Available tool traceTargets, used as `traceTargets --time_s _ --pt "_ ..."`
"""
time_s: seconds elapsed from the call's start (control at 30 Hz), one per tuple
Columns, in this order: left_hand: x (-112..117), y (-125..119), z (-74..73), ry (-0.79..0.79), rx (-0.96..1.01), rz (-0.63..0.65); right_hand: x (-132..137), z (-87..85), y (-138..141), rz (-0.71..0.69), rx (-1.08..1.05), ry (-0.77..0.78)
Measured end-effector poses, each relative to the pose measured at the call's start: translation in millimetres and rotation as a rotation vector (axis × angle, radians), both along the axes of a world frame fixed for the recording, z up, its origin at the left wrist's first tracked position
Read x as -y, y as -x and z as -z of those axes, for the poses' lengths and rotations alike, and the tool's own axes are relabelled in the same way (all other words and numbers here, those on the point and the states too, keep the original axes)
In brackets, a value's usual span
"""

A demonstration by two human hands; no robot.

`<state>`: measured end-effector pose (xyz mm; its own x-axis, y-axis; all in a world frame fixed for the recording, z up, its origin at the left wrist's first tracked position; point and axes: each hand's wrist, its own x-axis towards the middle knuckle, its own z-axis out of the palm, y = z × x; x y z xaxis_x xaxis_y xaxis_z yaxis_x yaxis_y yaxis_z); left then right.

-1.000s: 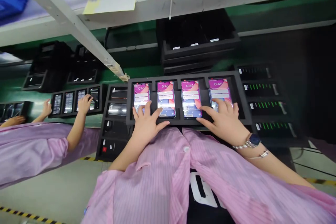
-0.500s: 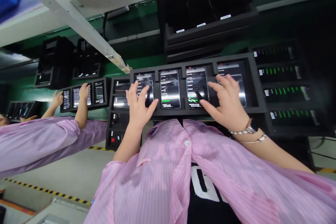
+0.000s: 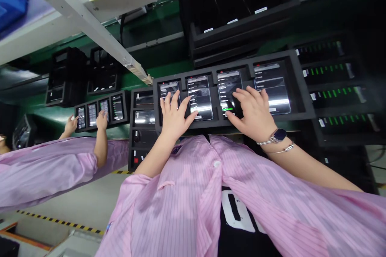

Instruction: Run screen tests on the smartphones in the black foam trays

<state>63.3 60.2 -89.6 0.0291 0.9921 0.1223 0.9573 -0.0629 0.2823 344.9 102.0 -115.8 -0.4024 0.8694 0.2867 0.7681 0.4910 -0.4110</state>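
Note:
Four smartphones lie side by side in a black foam tray [image 3: 297, 84], their screens lit with dark text menus. My left hand [image 3: 176, 118] rests fingers-down on the leftmost phone [image 3: 169, 90], its thumb reaching the second phone [image 3: 199, 97]. My right hand [image 3: 253, 114] spreads over the third phone [image 3: 227, 86], with a fingertip on its glass, and sits beside the fourth phone [image 3: 273, 88]. Neither hand grips anything. A watch and bracelet circle my right wrist.
To the left, a co-worker's pink sleeve [image 3: 45, 172] and both hands reach over a smaller tray of phones [image 3: 99, 110]. A foam tray [image 3: 143, 128] adjoins mine. Racks with green-lit bars [image 3: 331, 88] stand right; stacked black trays [image 3: 238, 8] stand beyond.
The phone screens went from pink clock wallpaper to dark text menus. My hands shifted across the phones, and the view tilted, with the tray rising toward the right.

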Motion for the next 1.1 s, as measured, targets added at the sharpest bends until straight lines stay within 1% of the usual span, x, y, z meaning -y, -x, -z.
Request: traceTargets --time_s 0.1,0.2,0.27,0.33,0.43,0.5,0.6,0.67,0.73,0.77,0.83,0.9,0.97,1.03,1.1 --pt "-13 -6 0.7 0.013 -0.023 0.020 -1 -2.7 7 -0.032 0.003 0.065" --pt "-22 -10 3.6 0.042 -0.025 0.013 -2 -3.7 16 -0.047 0.036 0.090" --pt "-24 -10 4.1 0.056 -0.017 0.010 -4 -3.6 20 -0.037 0.055 0.102" --pt "-22 -6 2.2 0.032 -0.003 0.013 -6 -3.7 20 -0.040 0.065 0.111" --pt "-12 10 -2.7 -0.057 0.021 -0.024 -11 -6.4 4 -0.031 0.071 0.112" --pt "-1 28 -3.9 -0.092 0.023 -0.106 -14 -9.4 -16 0.030 0.089 0.087" --pt "15 52 0.8 -0.042 0.025 -0.241 -17 -9.2 -47 0.182 0.125 0.037" --pt "22 61 6.8 0.024 0.072 -0.284 -19 -2.7 -61 0.241 0.126 0.028" --pt "24 65 12.0 0.074 0.150 -0.288 -20 7.7 -68 0.261 0.103 -0.026" --pt "24 65 13.4 0.093 0.178 -0.286 -21 13.5 -69 0.268 0.085 -0.078" --pt "22 63 13.2 0.135 0.192 -0.293 -22 24.0 -70 0.281 0.053 -0.191" --pt "20 60 10.1 0.185 0.176 -0.322 -24 31.2 -72 0.278 0.041 -0.252" --pt "19 59 7.0 0.226 0.175 -0.351 -26 34.3 -74 0.276 0.047 -0.254" --pt "19 60 5.4 0.239 0.175 -0.358 -26 33.0 -75 0.287 0.050 -0.238" --pt "20 60 4.8 0.187 0.137 -0.340 -23 27.7 -74 0.293 0.024 -0.238"
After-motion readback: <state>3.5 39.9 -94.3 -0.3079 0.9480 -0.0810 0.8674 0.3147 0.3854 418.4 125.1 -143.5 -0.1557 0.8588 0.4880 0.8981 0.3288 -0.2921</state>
